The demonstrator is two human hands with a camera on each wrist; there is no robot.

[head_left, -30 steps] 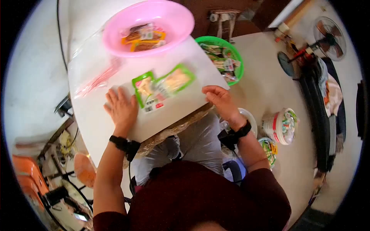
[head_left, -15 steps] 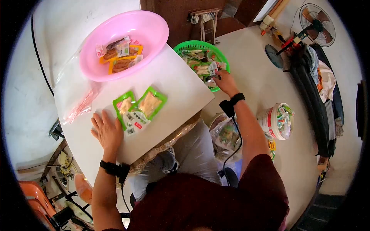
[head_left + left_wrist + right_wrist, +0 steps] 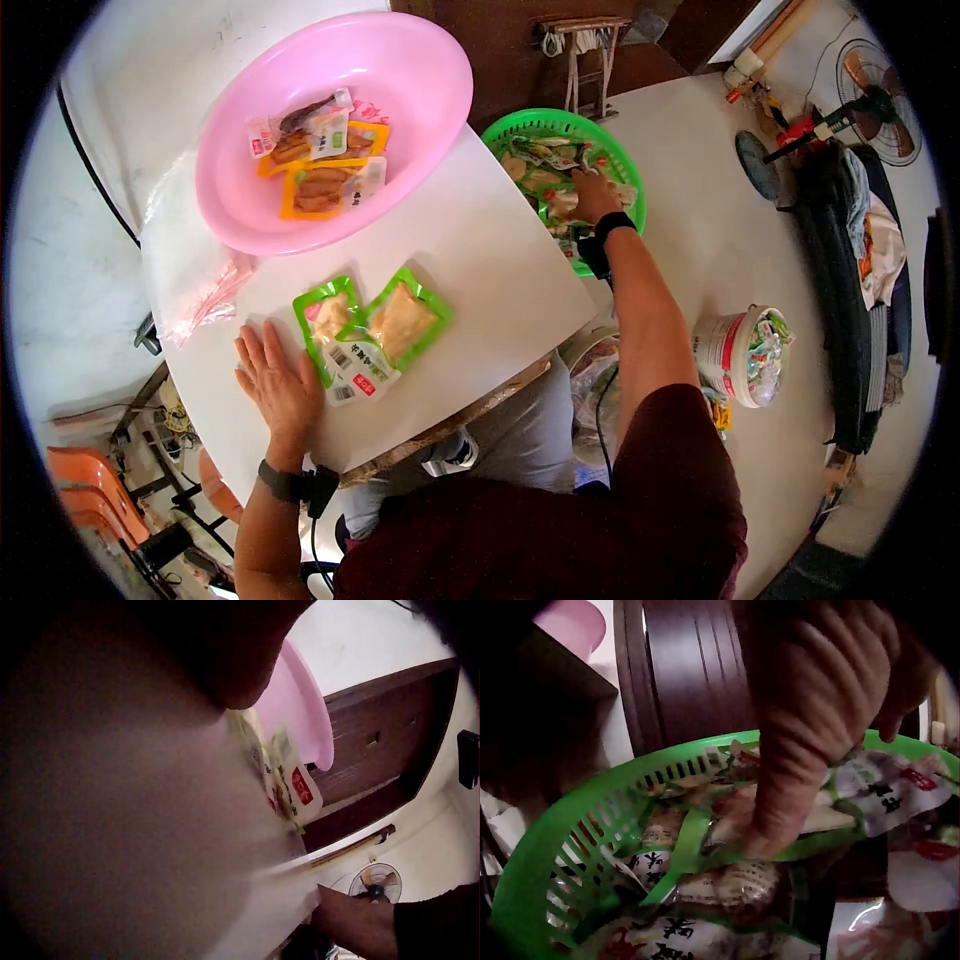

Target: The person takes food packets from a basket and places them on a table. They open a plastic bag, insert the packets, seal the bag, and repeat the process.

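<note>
My left hand [image 3: 278, 388] lies flat on the white table [image 3: 500, 300], fingers spread, beside two green-edged food packets. One packet [image 3: 325, 315] is nearest the fingers; the other packet [image 3: 405, 322] leans to the right. Below them, white labels with a barcode show. My right hand [image 3: 596, 196] reaches down into a green basket [image 3: 630, 165] of similar packets. In the right wrist view its thumb [image 3: 776, 817] presses against a green-edged packet [image 3: 821, 821]. The other fingertips are mostly hidden, so I cannot tell whether they grip it.
A pink basin [image 3: 430, 120] with several yellow-edged packets stands at the table's far side. Pink plastic bags [image 3: 215, 300] lie at the left edge. On the floor at right are a filled white bucket [image 3: 725, 350] and a fan [image 3: 880, 105]. A bowl [image 3: 590, 390] sits below the table's near edge.
My right hand moved from the table's right edge out to the green basket, then deeper among its packets. The left hand stays on the table. The head view has shifted.
</note>
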